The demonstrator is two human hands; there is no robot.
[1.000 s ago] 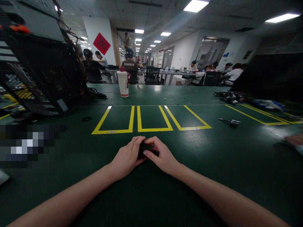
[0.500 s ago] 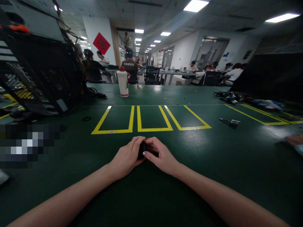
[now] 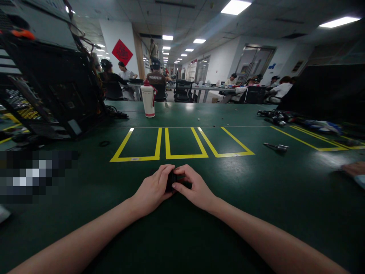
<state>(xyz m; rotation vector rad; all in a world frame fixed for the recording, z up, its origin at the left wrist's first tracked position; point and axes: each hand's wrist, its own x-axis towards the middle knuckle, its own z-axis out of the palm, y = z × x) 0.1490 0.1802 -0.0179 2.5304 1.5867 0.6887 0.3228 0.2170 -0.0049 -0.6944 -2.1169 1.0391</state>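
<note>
1. Forearms (image 3: pixel 108 224) slant in from both sides, bringing the left hand (image 3: pixel 154 189) and right hand (image 3: pixel 196 188) together just on the near side of the middle tape frame (image 3: pixel 187 156).
2. A small black object (image 3: pixel 171 179) sits between them, nearer the wearer than that frame's front strip. The fingers hide most of it, so I cannot tell what it is or whether it touches the green bench (image 3: pixel 182 236).
3. The left hand curls over and around it, probably to steady it; the right hand grasps its other side with thumb and fingertips, a lighter grip that seems suited to fine adjustment. Both hold the one object.
4. Left of the middle frame lies another tape frame (image 3: pixel 137 159), with a black ring (image 3: pixel 104 143) beyond its outer edge; a third frame (image 3: pixel 236 155) is on the right. The strips presumably mark set spots.
5. A metal tool (image 3: pixel 281 148) lies well to the middle frame's right, apart from both hands, perhaps parked within reach.
6. Behind the middle frame and leftward, a white tumbler (image 3: pixel 148 101) stands upright, likely kept back from the working area.
7. Far right of the frame, another person's hand (image 3: pixel 353 168) rests at the view's edge; whatever it might hold is unclear.
</note>
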